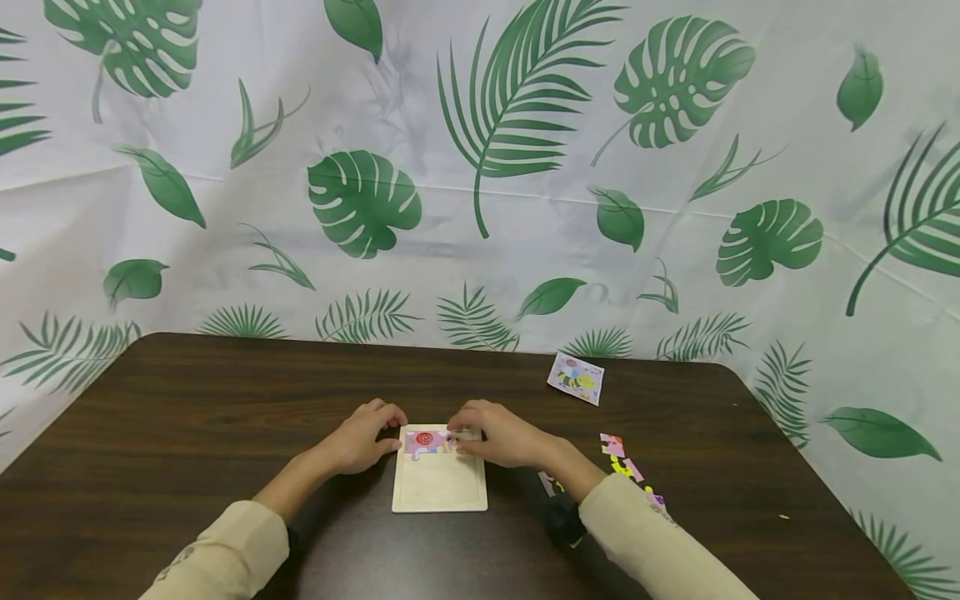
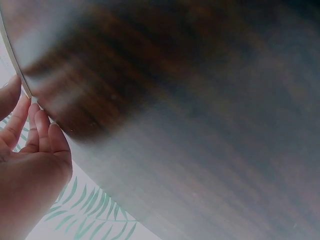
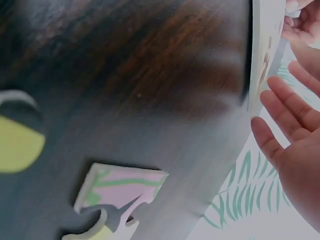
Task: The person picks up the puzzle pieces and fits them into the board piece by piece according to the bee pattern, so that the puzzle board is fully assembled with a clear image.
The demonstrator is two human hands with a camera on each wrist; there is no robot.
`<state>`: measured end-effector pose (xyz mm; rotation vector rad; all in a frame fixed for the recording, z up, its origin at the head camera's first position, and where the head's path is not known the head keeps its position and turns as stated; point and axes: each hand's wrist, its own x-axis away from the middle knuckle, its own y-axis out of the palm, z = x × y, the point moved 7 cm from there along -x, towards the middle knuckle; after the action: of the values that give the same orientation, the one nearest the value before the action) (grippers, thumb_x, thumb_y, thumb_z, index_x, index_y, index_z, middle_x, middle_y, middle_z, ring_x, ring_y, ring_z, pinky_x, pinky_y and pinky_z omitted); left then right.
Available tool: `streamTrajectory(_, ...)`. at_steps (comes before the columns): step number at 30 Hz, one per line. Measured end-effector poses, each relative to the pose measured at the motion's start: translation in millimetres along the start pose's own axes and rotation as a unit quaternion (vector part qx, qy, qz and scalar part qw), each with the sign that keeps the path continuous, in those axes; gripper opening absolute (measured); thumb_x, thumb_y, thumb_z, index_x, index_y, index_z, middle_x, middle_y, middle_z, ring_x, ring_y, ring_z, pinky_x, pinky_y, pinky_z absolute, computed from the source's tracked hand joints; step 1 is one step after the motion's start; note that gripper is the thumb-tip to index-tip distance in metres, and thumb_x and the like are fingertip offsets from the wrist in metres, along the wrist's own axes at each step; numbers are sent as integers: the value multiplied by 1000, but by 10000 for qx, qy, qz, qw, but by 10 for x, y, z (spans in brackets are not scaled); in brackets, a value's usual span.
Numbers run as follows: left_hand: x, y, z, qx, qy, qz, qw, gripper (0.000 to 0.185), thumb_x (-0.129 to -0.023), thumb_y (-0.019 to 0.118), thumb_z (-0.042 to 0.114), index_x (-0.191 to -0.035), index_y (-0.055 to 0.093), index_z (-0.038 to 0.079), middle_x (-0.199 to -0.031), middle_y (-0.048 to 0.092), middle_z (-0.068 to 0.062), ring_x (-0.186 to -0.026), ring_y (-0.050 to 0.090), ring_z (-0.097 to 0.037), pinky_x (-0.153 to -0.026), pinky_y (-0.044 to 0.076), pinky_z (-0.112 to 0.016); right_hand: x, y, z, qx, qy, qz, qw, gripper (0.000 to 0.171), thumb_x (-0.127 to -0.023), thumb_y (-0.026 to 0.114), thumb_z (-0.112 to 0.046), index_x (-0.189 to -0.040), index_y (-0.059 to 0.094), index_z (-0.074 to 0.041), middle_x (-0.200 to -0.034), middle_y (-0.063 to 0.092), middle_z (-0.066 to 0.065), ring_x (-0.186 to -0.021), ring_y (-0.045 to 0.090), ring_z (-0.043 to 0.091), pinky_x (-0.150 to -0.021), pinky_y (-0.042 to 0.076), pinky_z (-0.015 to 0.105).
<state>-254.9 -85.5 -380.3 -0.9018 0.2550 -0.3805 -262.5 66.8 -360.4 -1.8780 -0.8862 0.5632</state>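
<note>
A pale wooden puzzle tray [image 1: 438,487] lies on the dark table in front of me. Pink and purple pieces [image 1: 426,442] sit fitted along its top edge. My left hand [image 1: 388,429] holds the tray's top-left corner, thumb on the frame and fingers curled past the edge. The left wrist view shows that hand [image 2: 30,125] against the tray's thin edge [image 2: 15,65]. My right hand [image 1: 468,431] rests with straight fingers on a pale piece [image 1: 467,434] at the tray's top right. In the right wrist view its fingers [image 3: 287,107] reach beside the tray [image 3: 260,60].
Several loose coloured pieces [image 1: 626,467] lie right of my right forearm, one pink and green [image 3: 120,187] and one yellow [image 3: 17,142]. A picture card [image 1: 576,378] lies at the table's back right. A leaf-print cloth hangs behind the table.
</note>
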Motion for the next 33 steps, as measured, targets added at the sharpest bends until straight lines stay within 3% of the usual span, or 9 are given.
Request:
streamTrajectory(14,1,-8,8,-21,44,12,10000,17,-85,63,7,-100,56,5,-93,48,-5,-90,45,-24,-81,39,-42,124,-83,168,-88,307,110,9994,27,-85,65,-13,-111,62,-4,-106,59,6,-99,54,19,-87,42,34)
streamTrajectory(19,-4,-2,-6,-26,31,17,10000,17,-85,63,7,-100,56,5,-93,48,-5,-91,45,-24,-81,39,-42,197,-139,246,-146,211,257,9993,27,-84,66,-12,-109,62,-3,-104,59,7,-98,55,21,-85,43,36)
streamTrajectory(33,-12,-25,-2,34,50,-10,10000,18,-85,63,7,-101,55,5,-94,48,-5,-92,45,-25,-82,39,-43,654,-402,661,-278,697,530,9958,24,-83,67,-13,-104,63,-2,-99,61,5,-93,56,21,-82,45,39)
